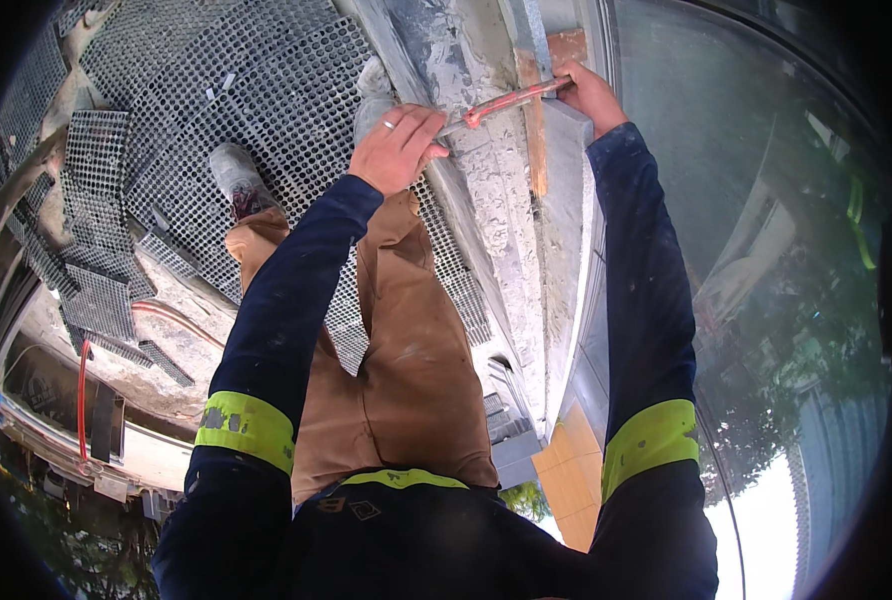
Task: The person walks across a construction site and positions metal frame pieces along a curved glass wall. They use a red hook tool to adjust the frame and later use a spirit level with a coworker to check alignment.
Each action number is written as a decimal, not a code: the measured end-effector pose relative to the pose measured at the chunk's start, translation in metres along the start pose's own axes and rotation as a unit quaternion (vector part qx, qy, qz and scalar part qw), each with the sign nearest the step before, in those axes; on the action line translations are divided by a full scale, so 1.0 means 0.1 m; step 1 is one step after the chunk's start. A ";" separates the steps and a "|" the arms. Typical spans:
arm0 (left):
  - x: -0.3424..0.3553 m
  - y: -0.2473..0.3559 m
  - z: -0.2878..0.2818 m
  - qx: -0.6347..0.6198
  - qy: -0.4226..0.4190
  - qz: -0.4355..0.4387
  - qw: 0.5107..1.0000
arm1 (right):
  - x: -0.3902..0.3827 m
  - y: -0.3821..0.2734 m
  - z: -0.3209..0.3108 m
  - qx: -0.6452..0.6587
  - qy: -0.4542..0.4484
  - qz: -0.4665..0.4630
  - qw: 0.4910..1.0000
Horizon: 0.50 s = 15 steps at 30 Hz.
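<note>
My right hand (591, 98), at the upper right, is closed on one end of a long red-and-grey bar-like tool (514, 98). The other end meets my left hand (396, 150), whose fingers curl round it; a ring shows on one finger. The tool lies crosswise over a rough, plaster-smeared ledge (506, 250). Just below my right hand is a pale grey strip (564, 170) along the ledge, beside an orange-brown strip (536, 160).
A large glass pane (766, 280) runs along the right. Black perforated mats (206, 80) cover much of the floor under my feet, some stacked or askew at the left. Red hoses (84, 400) and a dirty pipe-like object (16, 200) lie at the left.
</note>
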<state>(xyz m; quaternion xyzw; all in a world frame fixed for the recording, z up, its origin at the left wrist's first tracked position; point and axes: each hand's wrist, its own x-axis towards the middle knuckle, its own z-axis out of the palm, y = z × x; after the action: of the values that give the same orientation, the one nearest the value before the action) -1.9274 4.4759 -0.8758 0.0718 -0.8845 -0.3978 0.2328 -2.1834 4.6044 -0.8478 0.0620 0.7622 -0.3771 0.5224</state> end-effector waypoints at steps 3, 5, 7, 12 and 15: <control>-0.07 -0.03 0.03 0.017 -0.002 -0.024 1.000 | 0.05 0.05 -0.02 -0.004 -0.006 -0.010 1.000; -0.09 -0.04 0.06 0.018 0.009 -0.030 0.999 | 0.04 0.05 -0.02 -0.008 -0.002 -0.015 1.000; -0.10 -0.05 0.08 0.018 0.026 -0.028 0.999 | 0.00 0.02 -0.01 -0.010 0.002 -0.017 1.000; -0.11 -0.06 0.14 0.006 0.058 -0.028 0.998 | -0.09 -0.08 0.05 -0.010 0.016 0.021 1.000; -0.14 -0.04 0.19 0.002 0.069 -0.055 0.996 | -0.10 -0.10 0.08 0.008 0.025 0.019 0.999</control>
<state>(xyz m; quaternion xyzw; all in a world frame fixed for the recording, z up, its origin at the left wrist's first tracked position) -1.9243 4.4898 -0.8949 0.1484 -0.8616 -0.4028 0.2710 -2.1775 4.5952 -0.8352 0.0904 0.7704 -0.3716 0.5101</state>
